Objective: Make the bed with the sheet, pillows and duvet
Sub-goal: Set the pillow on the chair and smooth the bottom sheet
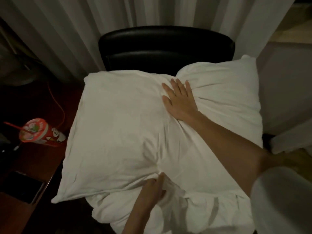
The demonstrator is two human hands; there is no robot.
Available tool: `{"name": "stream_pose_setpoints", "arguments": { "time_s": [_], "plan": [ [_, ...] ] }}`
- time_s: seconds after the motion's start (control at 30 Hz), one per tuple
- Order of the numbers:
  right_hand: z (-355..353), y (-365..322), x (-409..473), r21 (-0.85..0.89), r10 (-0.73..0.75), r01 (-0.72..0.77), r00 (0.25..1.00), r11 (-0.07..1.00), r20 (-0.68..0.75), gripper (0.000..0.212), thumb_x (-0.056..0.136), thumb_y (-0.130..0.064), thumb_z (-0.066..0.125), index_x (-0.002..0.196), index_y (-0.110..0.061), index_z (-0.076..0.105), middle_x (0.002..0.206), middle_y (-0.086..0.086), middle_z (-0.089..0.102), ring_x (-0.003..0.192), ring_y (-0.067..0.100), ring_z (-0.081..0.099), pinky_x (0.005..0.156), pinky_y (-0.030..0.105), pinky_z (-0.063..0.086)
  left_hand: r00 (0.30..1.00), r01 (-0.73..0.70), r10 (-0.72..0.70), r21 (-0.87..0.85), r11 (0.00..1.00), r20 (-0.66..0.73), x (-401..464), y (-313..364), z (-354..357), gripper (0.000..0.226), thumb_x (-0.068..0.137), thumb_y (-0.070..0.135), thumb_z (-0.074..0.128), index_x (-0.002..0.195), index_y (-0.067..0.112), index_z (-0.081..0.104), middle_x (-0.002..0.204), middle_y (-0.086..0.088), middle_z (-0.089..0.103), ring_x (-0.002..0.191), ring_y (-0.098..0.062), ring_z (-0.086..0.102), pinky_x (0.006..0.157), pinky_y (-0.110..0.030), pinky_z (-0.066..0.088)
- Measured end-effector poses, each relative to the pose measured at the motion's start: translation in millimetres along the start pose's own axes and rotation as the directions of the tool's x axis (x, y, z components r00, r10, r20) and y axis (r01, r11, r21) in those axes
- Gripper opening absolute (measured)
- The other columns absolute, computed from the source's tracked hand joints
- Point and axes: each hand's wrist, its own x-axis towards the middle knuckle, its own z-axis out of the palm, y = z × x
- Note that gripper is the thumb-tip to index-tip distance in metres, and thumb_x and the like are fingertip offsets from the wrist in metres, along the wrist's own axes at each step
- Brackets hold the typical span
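pale curtains (70, 31) hang across the back wall, and a black chair (166, 48) stands in front of them with the bedding piled on it. the bed itself is nowhere in sight from here. on top of the heap lie two white pillows: the bigger-looking left pillow (118, 129) sprawls over the chair's near edge, the right pillow (224, 92) is tucked against it, and a bunched white duvet (194, 211) sits under their near side.

the heap looks top-heavy. if the left pillow gets pulled without the rest being steadied, it could slide off toward the dark wooden counter (22, 208) on the left and knock the red cup (39, 130) with its straw, which stands just beside the pillow's edge.

the right hand (179, 98) reaches far forward, arm nearly straight, palm flat and fingers spread, pressing into the seam where the pillows meet. the left hand (152, 191) sits close in, fingers curled, pinching a fold of white fabric at the left pillow's near edge.
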Motion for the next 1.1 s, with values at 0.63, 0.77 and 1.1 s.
{"name": "stream_pose_setpoints", "arguments": {
  "time_s": [0.63, 0.77, 1.1],
  "plan": [
    [37, 62, -75, -0.151, 0.160, -0.187, 0.971, 0.971, -0.175, 0.064, 0.094, -0.063, 0.022, 0.152, -0.035, 0.017, 0.161, 0.003, 0.005, 0.148, 0.030, 0.002, 0.109, 0.070, -0.001, 0.690, -0.154, 0.723, 0.969, 0.193, -0.035, 117, 145, -18, 0.067, 0.092, 0.062, 0.013, 0.151, 0.035, -0.002, 0.160, 0.005, -0.011, 0.145, -0.031, -0.018, 0.102, -0.073, -0.012],
    [54, 63, -79, -0.173, 0.177, -0.198, 0.976, 0.965, -0.130, 0.065, 0.094, -0.061, 0.022, 0.152, -0.034, 0.015, 0.161, 0.005, 0.005, 0.148, 0.031, 0.002, 0.108, 0.071, 0.001, 0.712, -0.139, 0.702, 0.974, 0.179, -0.028, 129, 137, -13, 0.067, 0.092, 0.061, 0.010, 0.151, 0.034, -0.006, 0.159, 0.005, -0.014, 0.144, -0.032, -0.020, 0.101, -0.074, -0.014],
    [12, 51, -144, -0.106, 0.351, -0.351, 0.936, 0.930, -0.019, 0.058, 0.097, -0.051, 0.016, 0.150, -0.029, 0.028, 0.158, -0.002, 0.023, 0.146, 0.023, 0.018, 0.116, 0.056, 0.002, 0.696, -0.202, 0.712, 0.977, 0.073, 0.091, 96, 135, -8, 0.064, 0.099, 0.045, 0.021, 0.153, 0.015, 0.005, 0.160, -0.013, -0.001, 0.146, -0.034, -0.008, 0.104, -0.073, -0.006]
  ]
}}
